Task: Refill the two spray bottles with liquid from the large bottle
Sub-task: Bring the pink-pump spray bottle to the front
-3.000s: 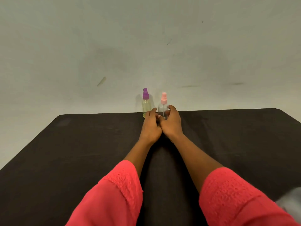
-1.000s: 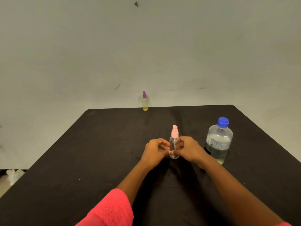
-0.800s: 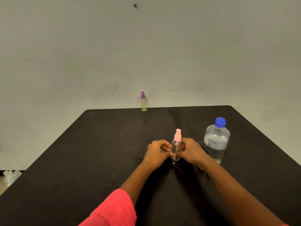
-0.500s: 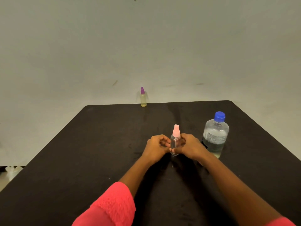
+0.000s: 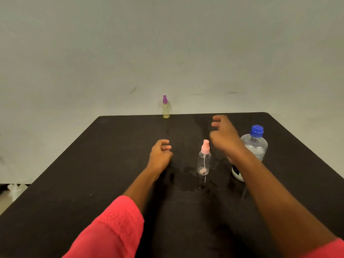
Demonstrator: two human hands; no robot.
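Observation:
A small clear spray bottle with a pink top (image 5: 204,159) stands upright by itself in the middle of the black table (image 5: 93,164). A second spray bottle with a purple top (image 5: 165,107) and yellowish contents stands at the table's far edge. The large clear bottle with a blue cap (image 5: 255,144) stands to the right, partly behind my right forearm. My left hand (image 5: 160,155) hovers left of the pink-topped bottle, fingers loosely curled, holding nothing. My right hand (image 5: 223,135) is raised above and beyond that bottle, fingers spread, empty.
A pale wall rises right behind the table's far edge. Wet-looking marks lie on the table around the pink-topped bottle. At the lower left, beyond the table's edge, some pale objects (image 5: 15,189) sit on the floor.
Both hands have let go of the pink-topped bottle, which now stands free. My left hand drew away to the left and my right hand lifted and moved farther back.

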